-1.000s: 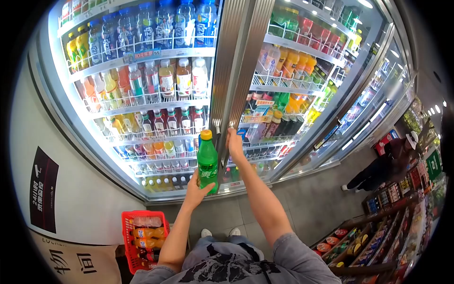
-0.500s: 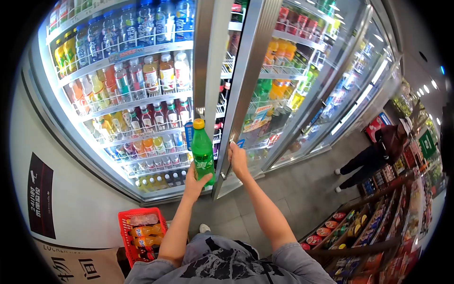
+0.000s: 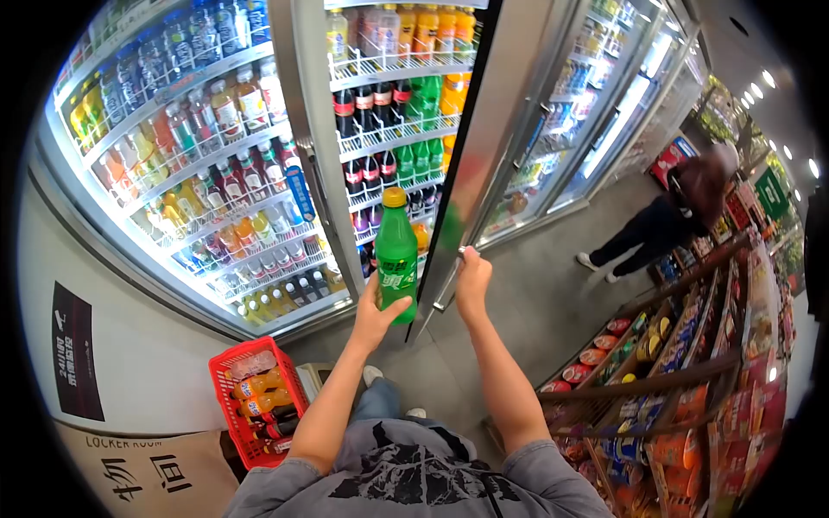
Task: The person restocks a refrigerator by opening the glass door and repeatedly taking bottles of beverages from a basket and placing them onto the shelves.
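Observation:
My left hand (image 3: 376, 312) is wrapped round the lower part of a green soda bottle (image 3: 396, 250) with a yellow cap, held upright. My right hand (image 3: 471, 281) grips the handle (image 3: 451, 289) of a fridge door (image 3: 492, 129), which stands swung open. Behind the bottle are shelves with dark cola bottles (image 3: 363, 112), green bottles (image 3: 421, 160) and orange drinks (image 3: 425, 34). The bottle is in front of these shelves, apart from them.
A red basket (image 3: 226, 410) with several bottles stands at lower left. Another fridge (image 3: 186, 112) full of drinks is on the left. Shelves of packaged goods (image 3: 639, 380) line the right. A person (image 3: 678, 203) stands farther back on the right.
The fridge door has swung wider, pulled right by my right hand, exposing more shelves. The bottle in my left hand has moved slightly right and down in view. The person has shifted a little left.

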`<state>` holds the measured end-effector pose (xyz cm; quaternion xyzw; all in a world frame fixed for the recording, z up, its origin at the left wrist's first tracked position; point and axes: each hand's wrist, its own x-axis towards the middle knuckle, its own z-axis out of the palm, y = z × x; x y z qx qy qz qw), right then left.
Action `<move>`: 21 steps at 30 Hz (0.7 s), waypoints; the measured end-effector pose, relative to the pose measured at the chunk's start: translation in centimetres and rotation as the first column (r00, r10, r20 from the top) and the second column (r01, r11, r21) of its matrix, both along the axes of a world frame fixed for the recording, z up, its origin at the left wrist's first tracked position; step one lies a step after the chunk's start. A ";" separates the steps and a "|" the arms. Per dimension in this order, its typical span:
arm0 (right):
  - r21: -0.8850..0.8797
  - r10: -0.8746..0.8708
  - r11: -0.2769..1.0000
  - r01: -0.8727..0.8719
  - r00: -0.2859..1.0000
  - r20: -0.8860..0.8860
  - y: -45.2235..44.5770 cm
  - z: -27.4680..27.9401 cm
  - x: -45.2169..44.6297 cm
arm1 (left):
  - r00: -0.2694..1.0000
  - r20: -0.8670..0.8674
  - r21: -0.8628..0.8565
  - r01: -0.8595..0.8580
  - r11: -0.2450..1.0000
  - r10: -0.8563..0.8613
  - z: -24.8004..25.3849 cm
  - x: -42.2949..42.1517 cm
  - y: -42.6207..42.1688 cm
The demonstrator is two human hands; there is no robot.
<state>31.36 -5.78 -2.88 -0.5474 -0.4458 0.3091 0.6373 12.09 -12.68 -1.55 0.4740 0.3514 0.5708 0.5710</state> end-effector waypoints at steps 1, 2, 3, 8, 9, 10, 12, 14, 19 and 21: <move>0.022 -0.052 0.998 0.052 0.999 -0.007 -1.0 0.1 1.3 | 1.000 -0.003 -0.007 0.017 1.000 -0.017 -0.4 0.8 -0.5; -0.002 -0.102 0.995 0.102 0.995 0.003 -1.9 0.3 2.6 | 0.999 -0.008 -0.021 0.040 0.999 -0.040 -0.7 1.7 -0.9; -0.006 -0.121 0.993 0.121 0.993 0.001 -2.7 0.5 4.0 | 0.998 -0.013 -0.032 0.064 0.997 -0.064 -0.9 2.6 -1.2; 0.054 -0.270 0.959 0.278 0.955 -0.127 -5.8 1.4 11.3 | 0.986 -0.038 0.008 0.163 0.987 -0.162 -0.7 7.7 -1.5; 0.087 -0.298 0.945 0.316 0.939 -0.175 -6.3 1.6 12.7 | 0.983 -0.019 -0.006 0.184 0.983 -0.184 -0.1 8.6 -1.7; 0.108 -0.302 0.939 0.327 0.932 -0.200 -6.7 1.4 14.5 | 0.979 -0.001 -0.019 0.204 0.979 -0.204 0.2 9.5 -1.7; 0.100 -0.383 0.909 0.404 0.906 -0.181 -7.5 2.0 17.7 | 0.970 -0.011 -0.017 0.242 0.970 -0.243 0.3 11.2 -1.5; 0.100 -0.486 0.857 0.505 0.858 -0.164 -8.3 3.0 20.0 | 0.960 -0.021 -0.009 0.280 0.960 -0.280 0.4 12.7 -1.1; 0.117 -0.770 0.592 0.797 0.602 -0.210 -8.9 4.1 26.3 | 0.935 -0.018 -0.009 0.355 0.935 -0.355 1.7 16.1 0.7; 0.228 -0.828 0.464 0.856 0.510 -0.231 -9.9 5.5 26.3 | 0.937 0.011 -0.021 0.350 0.937 -0.350 1.8 17.1 1.3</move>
